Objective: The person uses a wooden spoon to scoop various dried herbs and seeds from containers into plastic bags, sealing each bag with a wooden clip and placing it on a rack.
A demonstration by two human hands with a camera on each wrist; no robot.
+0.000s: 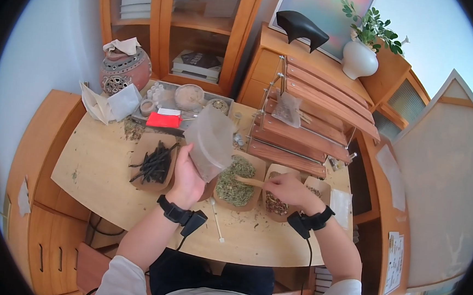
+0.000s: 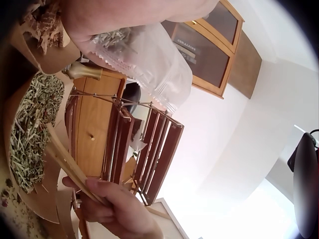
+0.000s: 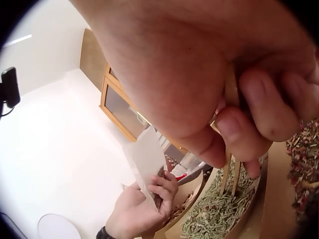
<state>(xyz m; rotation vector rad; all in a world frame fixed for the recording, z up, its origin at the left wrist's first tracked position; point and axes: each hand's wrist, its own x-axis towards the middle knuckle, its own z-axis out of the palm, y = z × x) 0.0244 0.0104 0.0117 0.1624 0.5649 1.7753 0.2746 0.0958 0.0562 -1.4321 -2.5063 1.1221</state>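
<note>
My left hand grips a translucent plastic bag, which stands upright above the tabletop. Some dried herb shows in the bag's bottom in the left wrist view. In my right hand is a pair of wooden tongs, pinched between thumb and fingers. The tong tips rest in a paper tray heaped with dried green herb; in the right wrist view both prongs reach down into the herb.
Left of the herb stands a tray of dark sticks; right of it, a tray of reddish mixed pieces. A white stirring stick lies in front. Behind are a wooden slatted rack, a red packet and a patterned jar.
</note>
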